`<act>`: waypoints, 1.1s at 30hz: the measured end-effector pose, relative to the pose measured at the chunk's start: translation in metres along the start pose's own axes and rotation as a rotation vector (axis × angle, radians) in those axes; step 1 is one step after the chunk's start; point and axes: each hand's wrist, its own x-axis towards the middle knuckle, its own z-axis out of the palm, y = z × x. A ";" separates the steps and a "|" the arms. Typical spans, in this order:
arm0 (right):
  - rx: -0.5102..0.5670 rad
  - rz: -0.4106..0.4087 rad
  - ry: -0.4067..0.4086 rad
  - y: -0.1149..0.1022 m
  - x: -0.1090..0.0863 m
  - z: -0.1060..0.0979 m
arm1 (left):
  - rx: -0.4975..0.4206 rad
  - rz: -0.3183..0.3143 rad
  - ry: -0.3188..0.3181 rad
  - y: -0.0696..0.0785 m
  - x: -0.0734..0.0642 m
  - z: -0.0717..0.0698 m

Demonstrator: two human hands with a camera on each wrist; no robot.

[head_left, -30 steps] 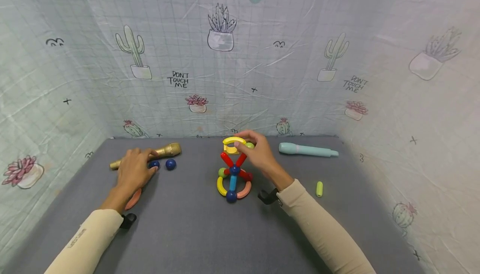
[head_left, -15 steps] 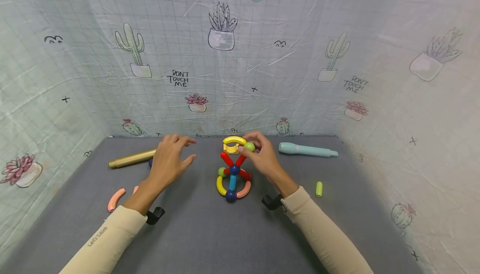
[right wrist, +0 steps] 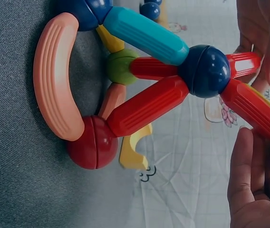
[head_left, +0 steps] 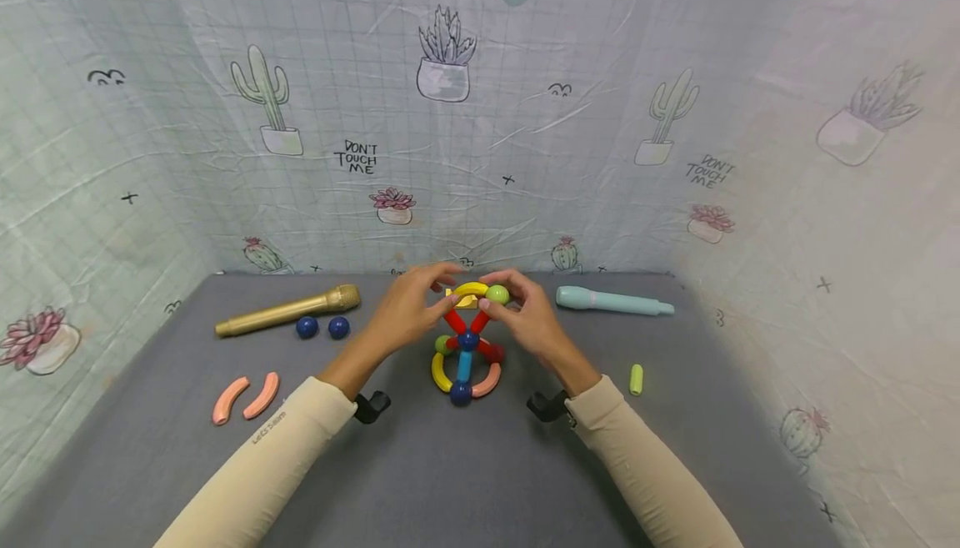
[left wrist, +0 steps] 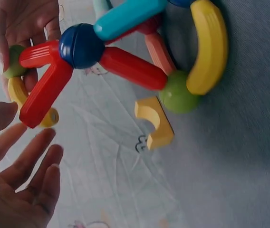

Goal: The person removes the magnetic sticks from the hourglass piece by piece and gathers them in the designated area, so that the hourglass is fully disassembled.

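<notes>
A magnetic ball-and-rod structure stands mid-table: a ring of curved rods and balls at the bottom, and straight rods rising to a central dark blue ball [head_left: 468,340]. Two red rods [right wrist: 254,108] slant upward from that ball. My right hand [head_left: 534,319] pinches a green ball [head_left: 497,294] at the tip of the right red rod. From this ball a yellow curved rod [head_left: 471,289] reaches toward the left red rod [left wrist: 44,97]. My left hand [head_left: 408,306] is close around that rod's free end, fingers spread and thumb right at the tip.
Behind the structure sits a yellow block with a round cutout [left wrist: 163,135]. To the left lie a gold microphone [head_left: 288,310], two blue balls [head_left: 339,327] and two pink curved rods [head_left: 261,396]. At right are a pale teal microphone [head_left: 615,301] and a short lime rod [head_left: 636,379].
My left hand has left the blue balls and moved right to the top of the structure. The yellow curved rod has dipped slightly toward the left red rod. My right hand stays at the green ball.
</notes>
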 end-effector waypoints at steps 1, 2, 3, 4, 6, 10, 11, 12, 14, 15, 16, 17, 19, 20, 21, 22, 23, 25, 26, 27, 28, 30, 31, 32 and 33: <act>0.002 0.000 -0.003 0.000 0.000 0.000 | -0.019 -0.005 -0.011 0.000 0.002 0.002; 0.004 -0.003 -0.005 0.000 0.000 -0.001 | -0.032 -0.004 -0.016 0.000 0.004 0.004; 0.007 -0.005 -0.008 0.000 0.000 -0.001 | -0.046 -0.002 -0.016 0.001 0.006 0.006; 0.010 -0.007 -0.009 0.001 0.000 -0.001 | -0.054 -0.003 -0.013 0.001 0.007 0.007; 0.018 -0.010 -0.007 0.001 0.000 -0.001 | -0.058 0.004 0.006 0.000 0.008 0.010; 0.028 -0.010 0.005 0.001 0.000 0.000 | -0.024 0.025 0.052 0.000 0.007 0.012; 0.030 -0.013 0.007 0.002 0.000 0.000 | -0.007 0.036 0.065 0.000 0.006 0.012; 0.029 -0.015 0.009 0.002 0.000 0.000 | 0.021 0.048 0.081 0.001 0.006 0.012; 0.028 -0.019 0.011 0.002 0.000 0.001 | 0.074 0.075 0.118 0.002 0.005 0.011; 0.030 -0.021 0.011 0.002 0.000 0.001 | 0.098 0.084 0.138 0.003 0.004 0.010; 0.031 -0.025 0.010 0.003 0.000 0.001 | 0.121 0.091 0.160 0.003 0.003 0.010; 0.032 -0.025 0.011 0.003 0.000 0.001 | 0.141 0.093 0.180 0.003 0.002 0.009; 0.036 -0.022 0.012 0.003 0.000 0.001 | 0.148 0.083 0.218 0.001 0.000 0.006; 0.038 -0.020 0.013 0.003 0.000 0.001 | 0.141 0.069 0.234 0.001 -0.001 0.005; 0.039 -0.019 0.014 0.003 0.000 0.001 | 0.130 0.057 0.251 0.000 -0.003 0.003; 0.038 -0.018 0.016 0.003 0.000 0.001 | 0.116 0.042 0.266 -0.001 -0.005 0.001; 0.039 -0.014 0.018 0.002 0.000 0.002 | 0.101 0.029 0.283 -0.001 -0.008 -0.002; 0.036 -0.010 0.022 0.003 -0.001 0.001 | 0.076 -0.003 0.307 -0.003 -0.016 -0.006; 0.034 -0.009 0.023 0.003 -0.001 0.001 | 0.071 -0.018 0.317 -0.004 -0.020 -0.009; 0.032 -0.009 0.024 0.003 -0.001 0.001 | 0.070 -0.031 0.325 -0.006 -0.025 -0.012; 0.033 -0.009 0.023 0.004 -0.001 0.001 | 0.072 -0.046 0.333 -0.008 -0.030 -0.014; 0.037 -0.009 0.022 0.004 -0.002 0.000 | 0.087 -0.071 0.340 -0.013 -0.041 -0.018; 0.038 -0.009 0.021 0.004 -0.002 0.000 | 0.093 -0.084 0.340 -0.016 -0.048 -0.021; 0.041 -0.009 0.019 0.004 -0.003 -0.001 | 0.102 -0.095 0.339 -0.019 -0.054 -0.023; 0.043 -0.009 0.019 0.004 -0.003 -0.001 | 0.112 -0.107 0.336 -0.023 -0.061 -0.026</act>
